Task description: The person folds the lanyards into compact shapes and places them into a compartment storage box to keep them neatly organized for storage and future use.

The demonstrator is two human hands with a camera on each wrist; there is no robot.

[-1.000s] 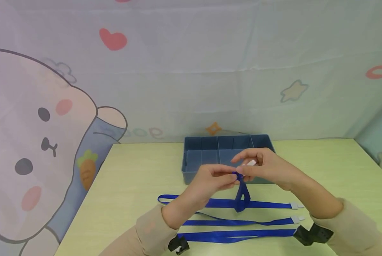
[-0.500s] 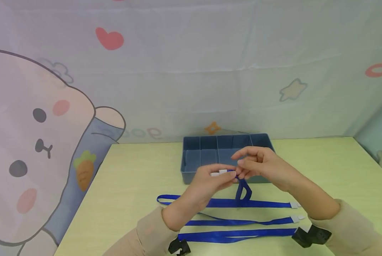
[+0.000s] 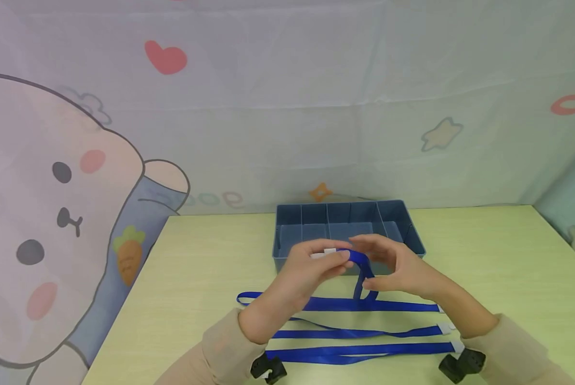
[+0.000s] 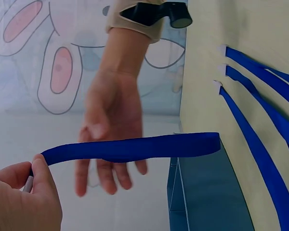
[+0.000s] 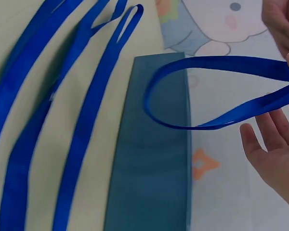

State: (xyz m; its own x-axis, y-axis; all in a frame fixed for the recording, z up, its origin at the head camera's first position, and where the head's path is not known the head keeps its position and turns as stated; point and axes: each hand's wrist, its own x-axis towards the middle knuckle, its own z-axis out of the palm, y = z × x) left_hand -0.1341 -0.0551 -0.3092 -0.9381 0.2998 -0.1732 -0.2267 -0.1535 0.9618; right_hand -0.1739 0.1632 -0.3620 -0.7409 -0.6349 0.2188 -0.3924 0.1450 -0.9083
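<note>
My left hand (image 3: 311,270) pinches one end of a folded blue lanyard (image 3: 364,267) between thumb and fingers, with a white clip end (image 3: 329,251) showing at the grip. From there the strap hangs as a loop above the table. My right hand (image 3: 403,267) is beside that loop, its fingers spread and slightly bent. In the left wrist view the right hand (image 4: 115,120) lies behind the blue strap (image 4: 135,148), gripping nothing. The right wrist view shows the loop (image 5: 221,62) between the hands; whether the right fingers touch it is unclear.
Several blue lanyard strands lie across the table: a back lanyard (image 3: 403,307), a middle lanyard (image 3: 335,335) and a front lanyard (image 3: 345,353), with white clips at their right ends. Behind the hands stands a blue-grey divided tray (image 3: 278,262). A printed cloth (image 3: 277,107) hangs behind the table.
The white clip has passed from the right hand's side to the left hand. My right hand has loosened from the strap, lowered slightly and spread its fingers beside the loop.
</note>
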